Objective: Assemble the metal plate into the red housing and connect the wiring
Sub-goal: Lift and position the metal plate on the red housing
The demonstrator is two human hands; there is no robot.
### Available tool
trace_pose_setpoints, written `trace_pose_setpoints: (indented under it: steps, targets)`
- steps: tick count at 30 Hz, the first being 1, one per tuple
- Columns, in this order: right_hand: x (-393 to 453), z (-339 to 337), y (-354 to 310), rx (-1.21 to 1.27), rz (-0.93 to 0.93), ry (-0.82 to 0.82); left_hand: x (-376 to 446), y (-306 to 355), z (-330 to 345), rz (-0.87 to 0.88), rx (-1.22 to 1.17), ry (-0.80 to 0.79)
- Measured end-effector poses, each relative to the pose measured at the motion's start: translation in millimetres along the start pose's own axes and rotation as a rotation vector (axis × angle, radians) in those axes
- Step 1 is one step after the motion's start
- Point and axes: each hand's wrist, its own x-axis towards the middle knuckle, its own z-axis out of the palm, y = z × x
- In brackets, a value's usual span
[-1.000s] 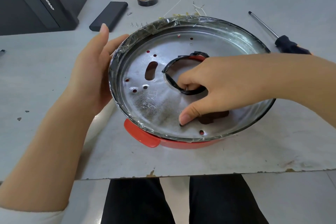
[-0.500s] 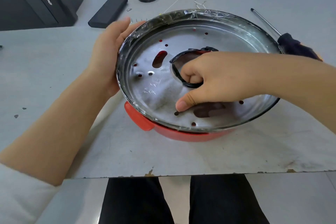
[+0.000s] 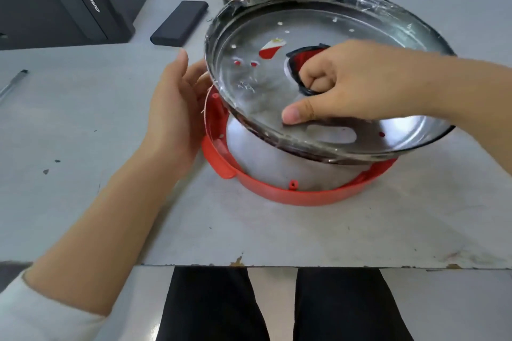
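Metal plate, round, shiny, w/ small holes and a black rim under crinkled clear film, was tilted above the red housing, near side lifted, near the tabletop's front edge. Right hand gripped it: fingers curled down thru the center hole, thumb pressed flat on the surface. Left hand had fingers straight and together, touching the housing's left wall, just beside the plate's rim.
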Motion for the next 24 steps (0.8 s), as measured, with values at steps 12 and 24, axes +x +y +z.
trace_pose_setpoints:
  steps: [12,24]
  targets:
    - [-9.6,18.4,-7.9,-0.014,-0.074,-0.041,-1.3,-14.2,2.0,-0.045,-0.267,-0.388]
    - [-12.3,26.9,-0.9,-0.051,-0.053,-0.073,-2.0,-8.0,7.3,-0.060,-0.053,-0.126]
